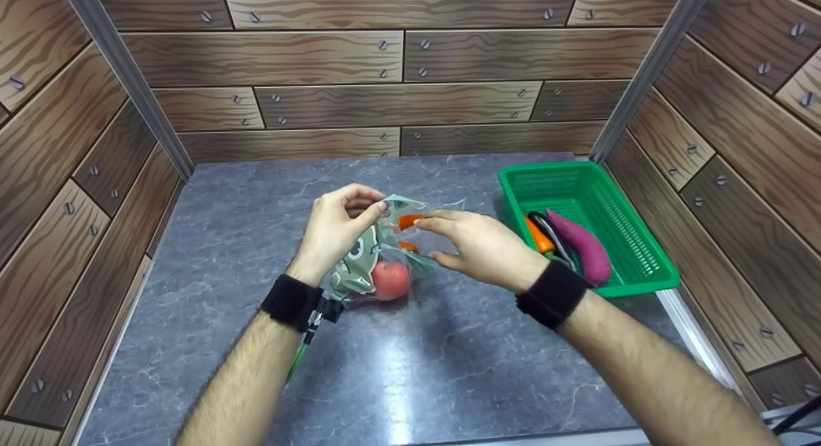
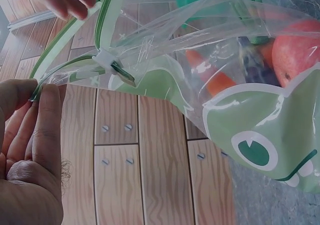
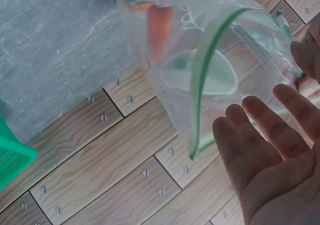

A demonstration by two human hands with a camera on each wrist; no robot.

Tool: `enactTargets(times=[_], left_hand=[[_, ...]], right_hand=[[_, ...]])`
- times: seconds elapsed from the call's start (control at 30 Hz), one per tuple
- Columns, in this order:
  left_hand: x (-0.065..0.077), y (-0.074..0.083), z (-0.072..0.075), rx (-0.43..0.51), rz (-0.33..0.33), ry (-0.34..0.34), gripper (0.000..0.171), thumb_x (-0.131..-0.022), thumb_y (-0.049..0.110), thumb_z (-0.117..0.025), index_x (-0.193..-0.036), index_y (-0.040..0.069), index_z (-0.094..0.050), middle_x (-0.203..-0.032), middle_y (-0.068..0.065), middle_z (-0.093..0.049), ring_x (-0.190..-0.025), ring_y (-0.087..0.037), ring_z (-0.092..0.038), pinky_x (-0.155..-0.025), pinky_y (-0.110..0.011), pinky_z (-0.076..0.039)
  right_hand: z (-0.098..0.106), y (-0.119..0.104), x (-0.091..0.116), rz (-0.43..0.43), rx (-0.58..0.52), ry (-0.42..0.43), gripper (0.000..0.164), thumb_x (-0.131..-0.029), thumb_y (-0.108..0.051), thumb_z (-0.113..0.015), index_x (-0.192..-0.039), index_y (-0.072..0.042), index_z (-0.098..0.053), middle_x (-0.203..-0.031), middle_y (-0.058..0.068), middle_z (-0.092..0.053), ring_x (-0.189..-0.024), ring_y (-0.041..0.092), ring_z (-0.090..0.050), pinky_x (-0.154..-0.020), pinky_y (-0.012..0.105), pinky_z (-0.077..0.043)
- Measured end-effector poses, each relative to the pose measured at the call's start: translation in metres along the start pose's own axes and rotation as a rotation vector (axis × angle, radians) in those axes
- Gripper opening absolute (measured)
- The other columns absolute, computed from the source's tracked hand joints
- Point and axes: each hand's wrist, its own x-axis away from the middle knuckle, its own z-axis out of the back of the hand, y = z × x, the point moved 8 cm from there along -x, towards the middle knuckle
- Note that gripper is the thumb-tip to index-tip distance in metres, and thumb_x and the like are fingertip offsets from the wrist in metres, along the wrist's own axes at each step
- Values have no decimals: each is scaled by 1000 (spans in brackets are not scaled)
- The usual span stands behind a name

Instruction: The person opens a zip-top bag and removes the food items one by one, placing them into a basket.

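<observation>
A clear zip bag (image 1: 355, 266) with a green cartoon print stands on the table, its mouth parted. My left hand (image 1: 337, 231) pinches one end of the zip edge between thumb and fingers; the white slider (image 2: 105, 60) sits along that edge. Inside the bag are a red apple (image 2: 300, 50), a carrot (image 2: 212, 75) and a dark purple item partly hidden by the print and glare. At the mouth's other side is my right hand (image 1: 490, 250), fingers extended and slightly spread, gripping nothing. In the right wrist view its fingertips lie beside the green zip strip (image 3: 202, 80).
To the right stands a green basket (image 1: 551, 186) holding a purple eggplant (image 1: 584, 247), a carrot (image 1: 539, 235) and a dark, shiny long vegetable (image 1: 559, 239). Wood-patterned walls (image 1: 321, 58) enclose the grey table (image 1: 244, 196) at the back and sides.
</observation>
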Motion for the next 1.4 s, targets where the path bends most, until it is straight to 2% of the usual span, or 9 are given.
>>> enactTargets(times=[0.27, 0.47, 0.63, 0.8, 0.97, 1.23, 1.4], left_hand=[[1, 1, -1, -1, -7, 0, 17, -109, 16, -85, -123, 6, -87, -117, -14, -91, -109, -28, -89, -101, -36, -73], [0, 0, 0, -7, -11, 5, 17, -109, 15, -85, -123, 6, -87, -118, -15, -91, -111, -28, -89, -102, -35, -73], [0, 1, 0, 1, -19, 8, 17, -109, 15, -86, -123, 5, -87, -117, -15, -91, -110, -28, -89, -102, -35, -73], [0, 2, 0, 4, -22, 8, 17, -108, 15, -86, -123, 6, -87, -117, -14, -91, -109, -26, -89, -101, -33, -73], [1, 2, -1, 3, -21, 6, 18, -109, 17, -86, -123, 6, -87, -118, -13, -91, -110, -25, -89, -100, -32, -72], [0, 2, -1, -12, -15, 3, 18, -109, 18, -85, -123, 7, -87, -119, -13, -91, -112, -27, -89, -104, -40, -73], [-1, 0, -2, -14, -16, 5, 17, -110, 18, -85, -123, 7, -87, -118, -12, -91, -111, -25, -89, -103, -39, -72]], right_hand=[[-21, 4, -23, -15, 12, -16, 48, -107, -16, -86, -153, -9, -75, -150, 13, -81, -136, 36, -81, -111, 55, -70], [-33, 11, -37, -85, 40, -58, 50, -107, -19, -86, -154, -9, -75, -156, 14, -78, -136, 39, -80, -109, 57, -71], [-41, 17, -48, -120, 64, -65, 50, -104, -15, -87, -152, -8, -77, -158, 16, -78, -132, 40, -82, -107, 57, -72], [-50, 20, -55, -114, 120, -48, 45, -102, -13, -87, -146, -8, -78, -146, 15, -82, -116, 39, -86, -93, 56, -75], [-61, 24, -61, -117, 183, -25, 36, -102, -15, -86, -136, -5, -78, -131, 17, -84, -111, 40, -85, -86, 57, -75], [-74, 30, -68, -166, 162, -19, 25, -103, -14, -87, -125, -4, -78, -118, 21, -84, -108, 45, -84, -84, 60, -74], [-82, 36, -72, -208, 148, -40, 21, -106, -21, -87, -117, -5, -82, -115, 23, -86, -107, 47, -84, -86, 62, -74]])
